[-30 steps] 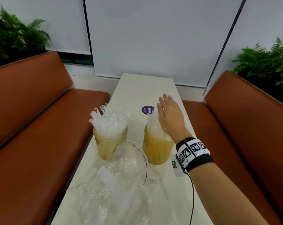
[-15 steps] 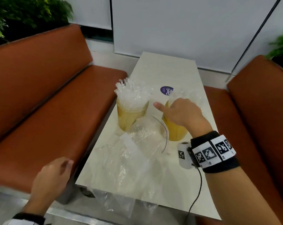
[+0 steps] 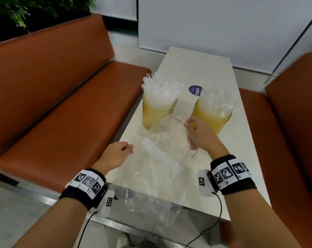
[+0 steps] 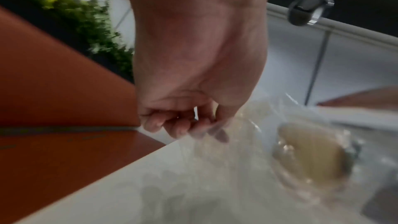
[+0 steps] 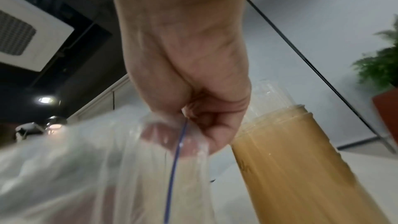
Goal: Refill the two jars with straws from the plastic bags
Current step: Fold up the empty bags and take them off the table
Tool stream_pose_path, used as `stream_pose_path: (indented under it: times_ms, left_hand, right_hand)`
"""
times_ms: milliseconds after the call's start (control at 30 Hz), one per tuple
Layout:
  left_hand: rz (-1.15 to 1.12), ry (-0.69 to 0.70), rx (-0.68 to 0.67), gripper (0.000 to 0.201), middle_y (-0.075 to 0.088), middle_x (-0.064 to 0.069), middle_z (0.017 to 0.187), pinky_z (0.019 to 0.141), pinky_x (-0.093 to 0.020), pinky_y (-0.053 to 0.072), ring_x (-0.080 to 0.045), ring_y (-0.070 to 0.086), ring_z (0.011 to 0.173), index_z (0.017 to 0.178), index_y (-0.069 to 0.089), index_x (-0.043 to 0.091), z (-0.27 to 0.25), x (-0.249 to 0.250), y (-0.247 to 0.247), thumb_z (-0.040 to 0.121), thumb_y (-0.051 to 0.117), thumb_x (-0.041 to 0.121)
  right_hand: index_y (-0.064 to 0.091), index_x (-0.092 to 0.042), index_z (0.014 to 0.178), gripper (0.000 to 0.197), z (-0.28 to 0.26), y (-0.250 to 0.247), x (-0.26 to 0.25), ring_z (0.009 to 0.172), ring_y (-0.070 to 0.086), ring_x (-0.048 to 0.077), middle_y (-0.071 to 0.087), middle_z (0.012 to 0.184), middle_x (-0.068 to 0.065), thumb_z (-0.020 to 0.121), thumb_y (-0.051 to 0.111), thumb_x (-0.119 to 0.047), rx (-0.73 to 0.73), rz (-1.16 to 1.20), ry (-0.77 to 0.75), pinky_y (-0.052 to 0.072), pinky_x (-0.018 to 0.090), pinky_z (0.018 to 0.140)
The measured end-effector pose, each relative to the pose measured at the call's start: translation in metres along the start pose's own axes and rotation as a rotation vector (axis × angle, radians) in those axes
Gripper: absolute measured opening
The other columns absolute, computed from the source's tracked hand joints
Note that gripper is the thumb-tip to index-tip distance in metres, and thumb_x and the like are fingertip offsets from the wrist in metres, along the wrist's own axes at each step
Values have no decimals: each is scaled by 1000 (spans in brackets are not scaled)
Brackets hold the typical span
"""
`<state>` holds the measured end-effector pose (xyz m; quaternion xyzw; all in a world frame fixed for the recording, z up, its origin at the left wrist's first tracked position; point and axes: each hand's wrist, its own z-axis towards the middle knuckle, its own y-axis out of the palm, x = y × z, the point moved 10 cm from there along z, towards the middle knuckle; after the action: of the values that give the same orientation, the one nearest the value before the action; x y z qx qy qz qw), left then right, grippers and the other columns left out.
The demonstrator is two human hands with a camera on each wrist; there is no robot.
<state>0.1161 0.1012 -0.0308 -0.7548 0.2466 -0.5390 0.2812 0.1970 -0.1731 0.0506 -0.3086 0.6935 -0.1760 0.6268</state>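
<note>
Two amber jars stand side by side on the pale table (image 3: 196, 68). The left jar (image 3: 157, 113) is packed with clear wrapped straws (image 3: 160, 88); the right jar (image 3: 212, 122) (image 5: 290, 159) holds straws too (image 3: 216, 102). Crumpled clear plastic bags (image 3: 160, 169) lie in front of them. My right hand (image 3: 196, 135) (image 5: 193, 117) grips one bag's top edge by its blue zip line, just left of the right jar. At the table's left edge my left hand (image 3: 121, 153) (image 4: 183, 125) has curled fingers, and the bag's film (image 4: 237, 159) lies across the fingertips.
Orange benches flank the table, one on the left (image 3: 62, 104) and one on the right (image 3: 295, 122). A purple round sticker (image 3: 195, 90) sits behind the jars. One bag (image 3: 151, 206) hangs over the near table edge. Plants stand behind the bench backs.
My right hand left the right jar's straws and came down to take the bag's zip edge. My left hand rose from below the table to the bag's left side.
</note>
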Motion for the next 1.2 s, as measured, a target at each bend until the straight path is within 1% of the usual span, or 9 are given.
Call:
stream_pose_path:
  times_ms: [133, 233, 333, 467, 633, 833, 900, 1033, 1200]
  left_hand:
    - [112, 180, 216, 41, 59, 7, 71, 55, -22, 33, -6, 47, 55, 85, 63, 11, -15, 20, -16, 103, 45, 43]
    - [-110, 126, -9, 43, 67, 13, 106, 86, -30, 46, -8, 59, 89, 122, 57, 26, -24, 25, 10, 103, 31, 54]
    - [-42, 165, -113, 49, 71, 13, 102, 103, -39, 40, -15, 60, 108, 134, 51, 33, -27, 35, 34, 102, 24, 59]
    - [31, 282, -53, 28, 66, 15, 101, 92, -37, 45, -13, 61, 98, 96, 64, 42, -29, 46, 37, 97, 39, 56]
    - [-304, 148, -188, 58, 57, 8, 129, 100, -30, 39, -11, 52, 122, 139, 39, 41, -52, 45, 46, 91, 33, 73]
    - [-252, 252, -13, 35, 59, 1, 72, 67, -22, 45, -7, 55, 65, 132, 50, 32, -65, 55, 31, 99, 57, 36]
    - [-247, 242, 61, 21, 66, -3, 78, 64, -26, 50, -7, 59, 62, 121, 63, 28, -71, 53, 17, 100, 57, 26]
    - [-167, 174, 173, 16, 67, 26, 76, 51, -15, 41, -2, 54, 54, 100, 69, 28, -90, 27, -12, 101, 54, 22]
    - [90, 90, 222, 15, 66, 20, 77, 57, -22, 45, -2, 54, 59, 89, 67, 34, -97, -9, -17, 99, 58, 27]
  right_hand:
    - [53, -19, 91, 18, -1, -36, -19, 49, 47, 8, 52, 60, -5, 107, 48, -27, 234, -127, -222, 33, 20, 48]
    - [50, -18, 83, 26, 2, -33, -20, 35, 44, 5, 48, 45, -8, 108, 45, -23, 151, 92, -236, 35, 19, 39]
    - [50, -13, 87, 26, 2, -27, -26, 34, 43, 9, 41, 42, -8, 109, 43, -22, 99, 242, -269, 32, 21, 37]
    - [52, -7, 90, 26, -2, -28, -37, 35, 45, 9, 41, 48, 0, 109, 43, -21, 91, 262, -348, 35, 23, 38]
    - [49, -14, 90, 26, -3, -34, -45, 38, 46, 20, 46, 48, 1, 110, 40, -28, 87, 373, -367, 31, 20, 34]
    - [52, -17, 91, 23, -1, -41, -51, 35, 44, 13, 52, 53, 9, 110, 42, -27, 118, 338, -406, 33, 19, 34]
    - [56, -18, 89, 22, 7, -44, -45, 39, 47, 13, 53, 49, 1, 108, 47, -27, 132, 247, -418, 36, 20, 39]
    - [63, -15, 87, 23, 26, -48, -24, 55, 55, 23, 64, 65, 14, 102, 59, -32, 125, -45, -409, 46, 32, 57]
    - [60, -22, 90, 35, 30, -15, -3, 77, 64, 23, 63, 74, -4, 100, 51, -54, -3, -426, -311, 48, 34, 67]
